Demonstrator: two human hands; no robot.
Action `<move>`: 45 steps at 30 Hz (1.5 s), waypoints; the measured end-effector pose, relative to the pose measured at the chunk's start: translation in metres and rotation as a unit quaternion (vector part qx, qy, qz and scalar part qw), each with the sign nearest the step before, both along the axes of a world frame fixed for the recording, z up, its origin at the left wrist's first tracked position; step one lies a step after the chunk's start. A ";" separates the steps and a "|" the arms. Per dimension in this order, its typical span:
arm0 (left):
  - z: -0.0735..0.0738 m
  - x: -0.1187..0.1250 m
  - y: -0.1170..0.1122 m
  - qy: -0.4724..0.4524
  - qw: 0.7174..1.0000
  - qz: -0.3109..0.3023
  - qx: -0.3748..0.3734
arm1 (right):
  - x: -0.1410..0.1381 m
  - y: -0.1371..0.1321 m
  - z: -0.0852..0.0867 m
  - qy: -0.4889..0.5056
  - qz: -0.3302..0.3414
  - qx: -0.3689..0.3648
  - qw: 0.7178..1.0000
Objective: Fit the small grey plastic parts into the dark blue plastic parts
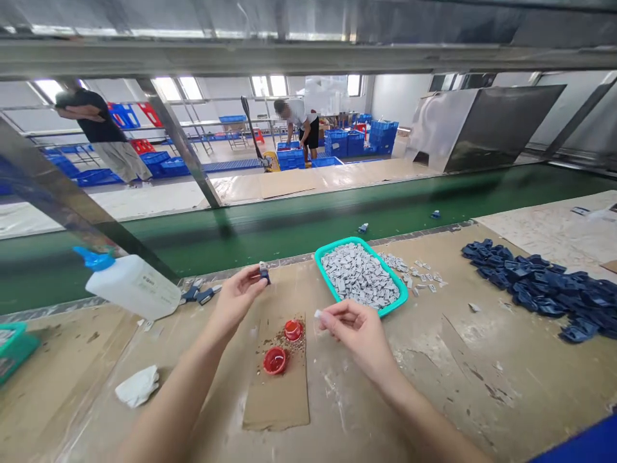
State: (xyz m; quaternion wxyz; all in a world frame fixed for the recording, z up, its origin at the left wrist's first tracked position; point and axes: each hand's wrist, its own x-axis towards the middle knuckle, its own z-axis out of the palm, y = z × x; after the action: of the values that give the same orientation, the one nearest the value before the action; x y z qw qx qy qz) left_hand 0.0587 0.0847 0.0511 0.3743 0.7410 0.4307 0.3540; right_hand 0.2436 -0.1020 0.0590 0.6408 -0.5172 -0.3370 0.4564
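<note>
My left hand (240, 292) pinches a small dark blue plastic part (265, 274) with a pale grey top, held up over the table's far side. Between the thumb and fingers of my right hand (354, 325) is a small white piece (318, 314), just in front of a turquoise tray (405, 290). Many small light grey pieces (361, 273) fill that tray. Two small red cups (275, 361) stand on a strip of cardboard (277, 408) between my forearms, with brown specks around them. The farther red cup (294, 330) seems to hold something orange-red.
Beyond the table runs a green conveyor belt (289, 225) carrying small parts. A white bottle (132, 286) with a blue nozzle leans at left, near a crumpled tissue (137, 386). Dark blue parts (530, 280) are heaped at right. Two people are in the background.
</note>
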 end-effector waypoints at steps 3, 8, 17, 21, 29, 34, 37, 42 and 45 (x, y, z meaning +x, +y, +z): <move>0.011 -0.012 -0.066 -0.130 0.987 -0.002 -0.099 | 0.001 -0.006 0.007 -0.005 0.010 -0.002 1.000; 0.013 -0.010 -0.124 -0.198 0.964 0.117 -0.136 | -0.009 -0.011 0.010 0.010 0.072 -0.003 0.997; 0.016 0.004 -0.139 -0.206 0.961 0.074 -0.168 | -0.020 -0.010 0.004 0.009 0.120 -0.018 0.993; 0.013 0.005 -0.143 -0.203 0.963 0.070 -0.163 | -0.021 -0.008 0.003 0.000 0.134 -0.041 0.990; 0.006 0.007 -0.148 -0.170 0.972 0.032 -0.161 | -0.015 -0.009 -0.005 0.011 0.234 -0.104 0.967; 0.009 0.009 -0.145 -0.173 0.970 -0.005 -0.173 | -0.012 -0.006 0.003 -0.007 0.229 -0.055 0.972; 0.012 0.007 -0.135 -0.150 0.976 -0.024 -0.156 | 0.012 -0.002 0.008 -0.141 0.112 -0.052 0.982; 0.003 -0.014 -0.078 -0.071 0.997 0.006 -0.028 | 0.066 0.000 -0.007 -0.438 -0.108 -0.108 0.886; -0.013 -0.028 -0.023 0.029 0.998 0.034 0.044 | 0.074 0.005 -0.020 -0.504 -0.078 -0.131 0.850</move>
State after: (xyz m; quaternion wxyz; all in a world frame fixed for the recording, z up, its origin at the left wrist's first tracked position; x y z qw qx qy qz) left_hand 0.0309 0.0618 0.0379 0.3159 0.7518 0.4504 0.3634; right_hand 0.3174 -0.0973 0.0390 0.3428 -0.7799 -0.5093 0.1221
